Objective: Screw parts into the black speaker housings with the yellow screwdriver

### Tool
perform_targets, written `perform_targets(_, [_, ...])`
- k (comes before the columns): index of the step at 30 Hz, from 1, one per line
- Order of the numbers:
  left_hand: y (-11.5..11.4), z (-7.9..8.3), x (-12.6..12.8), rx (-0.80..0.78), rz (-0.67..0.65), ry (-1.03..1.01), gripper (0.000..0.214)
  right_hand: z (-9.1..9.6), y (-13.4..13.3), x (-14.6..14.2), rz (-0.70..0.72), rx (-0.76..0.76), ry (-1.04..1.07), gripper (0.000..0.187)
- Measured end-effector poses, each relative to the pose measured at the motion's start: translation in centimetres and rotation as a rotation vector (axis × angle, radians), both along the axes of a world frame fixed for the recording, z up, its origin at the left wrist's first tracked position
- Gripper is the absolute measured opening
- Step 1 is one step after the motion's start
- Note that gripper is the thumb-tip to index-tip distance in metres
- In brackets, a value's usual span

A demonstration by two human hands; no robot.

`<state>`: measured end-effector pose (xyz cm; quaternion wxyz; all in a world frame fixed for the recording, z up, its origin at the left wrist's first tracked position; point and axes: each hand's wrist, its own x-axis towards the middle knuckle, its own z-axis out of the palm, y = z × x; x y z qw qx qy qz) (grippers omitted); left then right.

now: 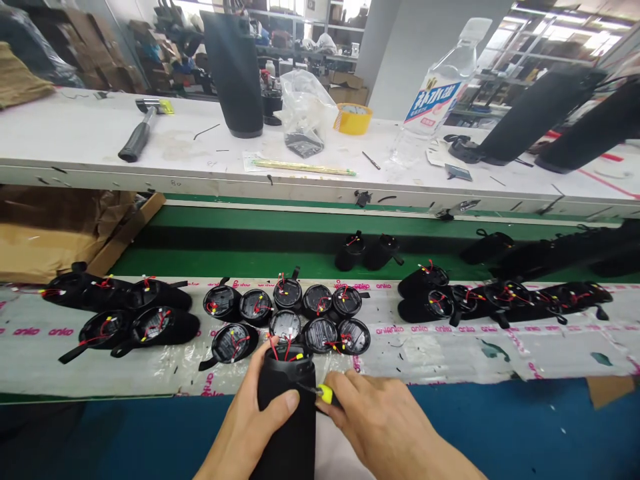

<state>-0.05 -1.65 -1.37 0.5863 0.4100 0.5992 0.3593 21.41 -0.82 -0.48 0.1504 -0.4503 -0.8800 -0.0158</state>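
Note:
My left hand (250, 417) is wrapped round a black fabric-covered cylinder (287, 413) that stands upright at the near edge of the bench, its open top showing red wires. My right hand (385, 423) grips a small tool with a yellow handle (325, 395), its tip against the cylinder's upper side. Just beyond the cylinder, several more black cylinders (287, 313) stand in two rows with red wires and yellow connectors in their open ends.
More black units lie on their sides at left (135, 313) and right (500, 300) on plastic sheeting. A green conveyor (250, 257) runs behind. The far white bench (75, 140) holds a hammer (143, 127), tall black cylinder (234, 67), plastic bag (305, 110), yellow tape roll (353, 119), clear bottle (440, 93).

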Motion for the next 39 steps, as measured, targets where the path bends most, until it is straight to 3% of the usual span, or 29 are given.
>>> perform_targets(4, [0.4, 0.6, -0.1, 0.016, -0.034, 0.047, 0.083, 0.2, -0.1, -0.6, 0.04, -0.01, -0.043, 0.016])
perform_targets(12, [0.5, 0.9, 0.5, 0.02, 0.05, 0.112, 0.078, 0.3, 0.1, -0.9, 0.048, -0.022, -0.077, 0.033])
perform_targets(19, [0.3, 1.0, 1.0, 0.028, 0.144, 0.221, 0.078, -0.3, -1.2, -1.4, -0.057, -0.019, -0.163, 0.02])
perform_targets(29, [0.6, 1.2, 1.3, 0.019, 0.201, 0.254, 0.078, 0.6, -1.7, -2.8, -0.187, -0.012, -0.248, 0.03])
perform_targets(39, [0.7, 2.0, 1.6, -0.023, 0.173, 0.329, 0.08, 1.2, -1.4, -2.5, -0.103, 0.015, -0.405, 0.032])
